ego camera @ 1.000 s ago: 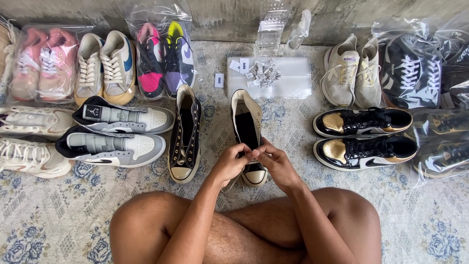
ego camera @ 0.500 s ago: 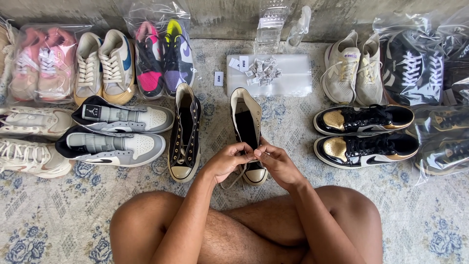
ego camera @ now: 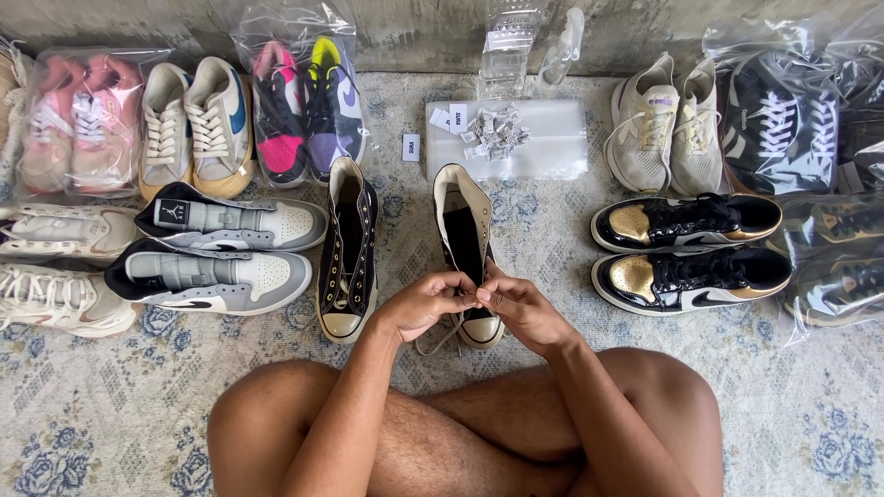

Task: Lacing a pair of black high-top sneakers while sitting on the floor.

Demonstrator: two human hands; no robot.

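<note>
On the patterned rug (ego camera: 110,405), just ahead of the person's crossed legs, stands a black high-top sneaker (ego camera: 465,235) with a cream toe cap, and both hands meet over its lower lacing. The left hand (ego camera: 425,306) and the right hand (ego camera: 517,310) are each curled in, fingertips pressed together at the middle of the shoe, pinching what looks like the cream lace (ego camera: 435,339), whose loose ends trail onto the rug beside the toe. Judging from how things lie, the lacing is at an early stage: the upper eyelets of this shoe stand open and empty, the tongue bare, with only the rows near the toe possibly threaded, though the hands hide that part. Its mate, the second black high-top (ego camera: 348,248), sits just to the left, apart from the first, and appears already laced up its gold eyelets. The shoe in hand lies with its long axis running away from the person, toe toward the knees and the open collar toward the wall, tilted very slightly. Grey and white sneakers (ego camera: 216,248) lie near on the left, black and gold sneakers (ego camera: 686,253) on the right, and a clear flat packet (ego camera: 552,152) with small paper tags lies beyond.
</note>
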